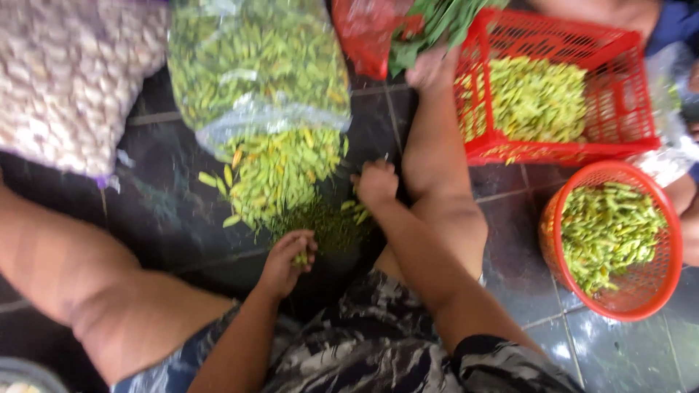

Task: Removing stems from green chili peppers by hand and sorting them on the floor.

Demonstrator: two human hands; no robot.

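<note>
down on the dark tiled floor (167,211) we go, one person sitting with bare legs spread and patterned shorts (378,349) in the lap. biggest item first: one clear plastic bag of green chillies (255,58), lying tipped so its mouth faces the person. beside it at far left, one pale sack of garlic bulbs (65,80), well apart from the hands. top right, one square red basket (619,80) loaded with green chillies, and just below it one round orange basket (662,284), also full of them. that makes two baskets, two big bags. one red plastic bag (364,33) with leafy greens (437,22) sits at the top, between the clear bag and the square basket.

now the spilled pile of chillies (280,171), fanned out from the clear bag's mouth onto the floor, right between the knees. below it, one dark green heap of stems (328,225), touching the pile.

two hands at work. the left hand (287,258) is curled at the near edge of the stem heap, fingers narrow and pinching a few small green chillies (300,257). the right hand (375,182) is knuckles-up at the pile's right edge, fingers tucked under; whether it holds anything, cannot tell. a few loose chillies (357,212) lie just beside it.
</note>
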